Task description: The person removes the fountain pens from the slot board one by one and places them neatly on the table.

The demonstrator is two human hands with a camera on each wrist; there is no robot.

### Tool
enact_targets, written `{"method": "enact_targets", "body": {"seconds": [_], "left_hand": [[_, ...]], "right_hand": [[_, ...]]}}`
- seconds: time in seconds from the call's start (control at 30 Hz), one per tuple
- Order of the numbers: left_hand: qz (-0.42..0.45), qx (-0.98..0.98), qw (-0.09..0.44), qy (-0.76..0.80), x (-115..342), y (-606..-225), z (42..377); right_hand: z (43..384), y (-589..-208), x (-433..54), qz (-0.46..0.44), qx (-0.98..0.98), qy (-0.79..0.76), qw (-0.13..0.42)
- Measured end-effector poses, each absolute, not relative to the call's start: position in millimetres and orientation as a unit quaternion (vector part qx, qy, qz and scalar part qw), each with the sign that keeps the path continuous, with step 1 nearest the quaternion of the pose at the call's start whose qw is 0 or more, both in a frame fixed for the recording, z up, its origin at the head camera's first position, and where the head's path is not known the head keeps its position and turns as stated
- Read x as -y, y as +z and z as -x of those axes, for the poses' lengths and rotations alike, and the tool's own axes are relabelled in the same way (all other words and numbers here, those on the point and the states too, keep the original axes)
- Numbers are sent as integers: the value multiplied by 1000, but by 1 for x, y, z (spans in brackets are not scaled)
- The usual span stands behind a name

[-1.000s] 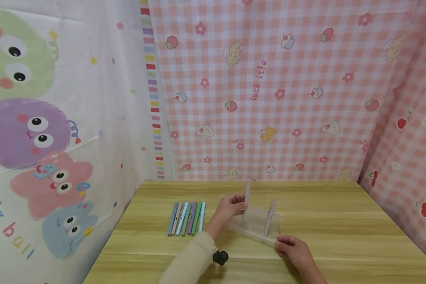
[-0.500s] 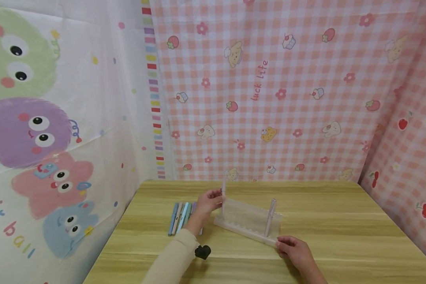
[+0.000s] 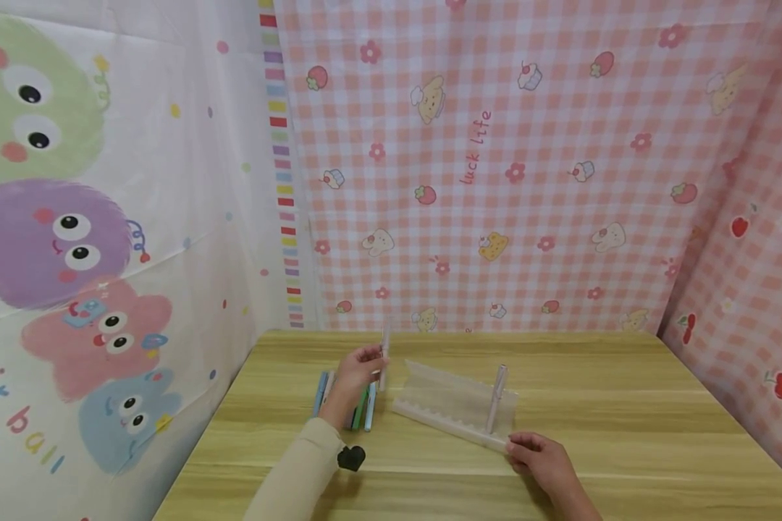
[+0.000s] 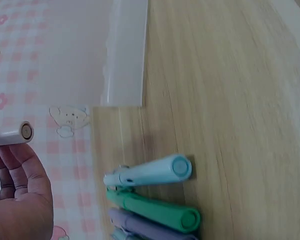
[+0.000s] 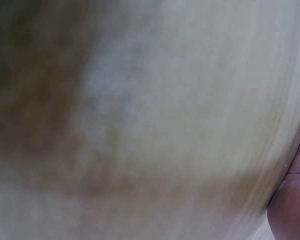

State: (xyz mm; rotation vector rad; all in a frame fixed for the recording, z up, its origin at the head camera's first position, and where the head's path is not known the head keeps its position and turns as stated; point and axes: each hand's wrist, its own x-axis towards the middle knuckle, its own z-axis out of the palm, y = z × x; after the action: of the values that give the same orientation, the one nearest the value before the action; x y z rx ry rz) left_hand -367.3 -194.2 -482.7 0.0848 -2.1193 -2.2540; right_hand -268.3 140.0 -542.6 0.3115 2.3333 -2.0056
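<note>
My left hand [image 3: 353,378] holds a pale pinkish pen [image 3: 384,358] upright, left of a translucent pen rack [image 3: 456,391]. The left wrist view shows that pen's round end [image 4: 26,131] above the fingers. The rack has a row of notches along its front ledge, and a second pale pen [image 3: 496,398] stands in it near the right end. With thumb and fingers, my right hand [image 3: 542,463] grips the rack's front right corner. Below my left hand lie several coloured pens, among them a light blue pen [image 4: 150,171] and a green pen [image 4: 157,210]; the forearm partly hides them.
The wooden table [image 3: 625,405] carries the rack and pens. Behind it hangs a pink checked cloth [image 3: 547,210], and a white cartoon cloth [image 3: 195,181] covers the left side. The right wrist view is mostly blurred table surface, with part of the hand at its edge.
My left hand has carried the pale pen leftward from the rack's middle, past its left end, to over the row of pens. My right hand and the rack stay put.
</note>
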Motion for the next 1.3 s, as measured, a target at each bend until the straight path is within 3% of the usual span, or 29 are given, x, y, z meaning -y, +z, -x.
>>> {"method": "enact_targets", "body": {"seconds": [0.67, 1.07, 1.3], "left_hand": [[-82, 691, 41, -717, 258, -495, 362], [-128, 710, 86, -687, 315, -506, 348], [-149, 742, 75, -649, 331, -510, 334]], "right_hand": [[269, -540, -138, -97, -760, -643, 27], [268, -543, -139, -94, -759, -644, 17], [268, -543, -139, -93, -758, -645, 18]]}}
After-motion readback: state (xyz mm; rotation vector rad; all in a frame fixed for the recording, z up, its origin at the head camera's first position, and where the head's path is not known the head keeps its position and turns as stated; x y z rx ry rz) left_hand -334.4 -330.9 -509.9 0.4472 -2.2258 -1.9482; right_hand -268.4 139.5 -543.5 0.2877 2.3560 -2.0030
